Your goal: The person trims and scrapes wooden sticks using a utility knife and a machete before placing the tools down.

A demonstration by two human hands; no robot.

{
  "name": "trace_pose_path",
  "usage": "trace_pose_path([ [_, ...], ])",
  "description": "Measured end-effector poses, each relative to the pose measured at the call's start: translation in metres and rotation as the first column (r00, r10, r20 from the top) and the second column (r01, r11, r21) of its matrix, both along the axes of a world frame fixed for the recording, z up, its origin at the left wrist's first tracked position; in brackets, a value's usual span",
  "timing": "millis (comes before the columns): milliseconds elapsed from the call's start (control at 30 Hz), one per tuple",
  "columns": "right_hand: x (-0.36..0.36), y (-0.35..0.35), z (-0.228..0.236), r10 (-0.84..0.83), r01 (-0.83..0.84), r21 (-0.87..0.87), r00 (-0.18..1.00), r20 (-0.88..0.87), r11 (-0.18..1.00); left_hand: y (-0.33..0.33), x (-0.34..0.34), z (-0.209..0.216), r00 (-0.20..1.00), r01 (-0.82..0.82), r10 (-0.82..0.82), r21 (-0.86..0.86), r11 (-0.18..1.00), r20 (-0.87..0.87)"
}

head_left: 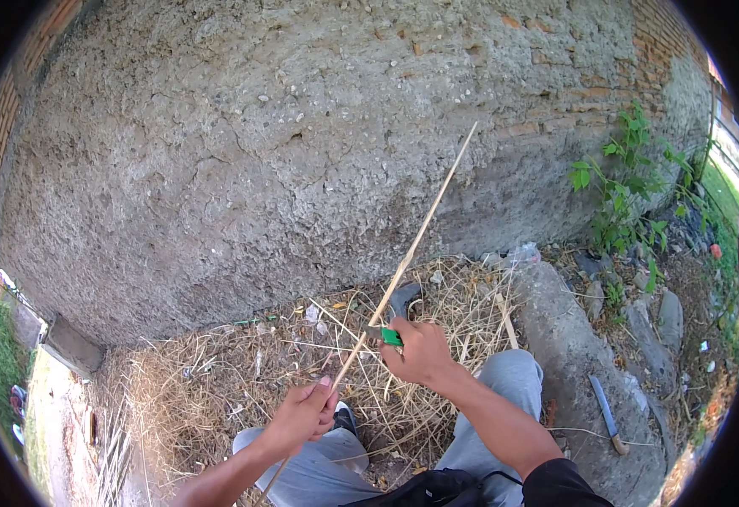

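A long, thin, pale strip of bamboo or wood slants up from my lap toward the wall. My left hand is closed around its lower part, and the tail end runs down past my wrist. My right hand grips a small knife with a green handle. Its short dark blade lies against the strip, a little above my left hand. My fingers hide most of the handle.
Shavings and thin strips litter the ground before a rough wall. A longer knife with a wooden handle lies on a stone slab at right. A dark object sits beyond my right hand. A leafy plant grows by the wall.
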State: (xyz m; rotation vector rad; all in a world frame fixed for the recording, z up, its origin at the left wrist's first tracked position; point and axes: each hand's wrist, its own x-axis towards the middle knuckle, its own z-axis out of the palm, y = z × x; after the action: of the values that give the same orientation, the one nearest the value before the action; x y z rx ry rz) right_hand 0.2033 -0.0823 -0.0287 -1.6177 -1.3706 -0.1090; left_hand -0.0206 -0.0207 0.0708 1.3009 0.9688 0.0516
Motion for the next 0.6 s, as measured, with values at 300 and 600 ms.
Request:
trace_pose_path([
  [300, -0.039, -0.024, 0.009, 0.196, -0.201, -0.241, 0.98, -0.045, 0.949, -0.014, -0.023, -0.039, 0.987, -0.107, 0.117, -0.087, 0.99, 0.112],
  [600, -0.035, -0.027, 0.003, 0.096, -0.125, -0.223, 0.986, -0.134, 0.967, -0.011, -0.035, -0.058, 0.986, -0.097, 0.111, -0.112, 0.989, 0.126],
])
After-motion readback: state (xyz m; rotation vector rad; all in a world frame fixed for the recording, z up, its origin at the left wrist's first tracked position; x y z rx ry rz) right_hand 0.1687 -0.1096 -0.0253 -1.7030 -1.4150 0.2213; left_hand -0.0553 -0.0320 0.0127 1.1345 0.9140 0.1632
